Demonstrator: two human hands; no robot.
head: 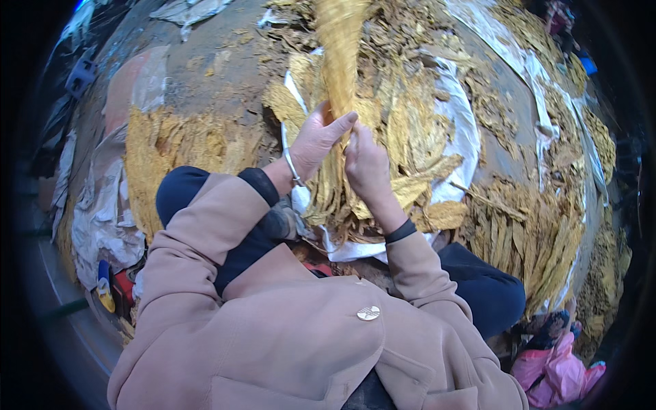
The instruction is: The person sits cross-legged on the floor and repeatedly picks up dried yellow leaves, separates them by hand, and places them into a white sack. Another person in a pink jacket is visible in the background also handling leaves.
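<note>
A bundle of dried yellow-brown leaves, which look like tobacco, rises from my hands toward the top of the view, blurred. My left hand grips its narrow lower end, thumb across the front. Against that same end, just below the left thumb, my right hand has its fingers curled; what lies inside them is hidden. Beneath both hands spreads a pile of flattened dried leaves on a white plastic sheet. A pale bangle circles my left wrist.
More leaf stacks lie left and right of my knees. Crumbled leaf pieces litter the dark floor. A pink plastic bag sits at lower right. At the far upper right is another person.
</note>
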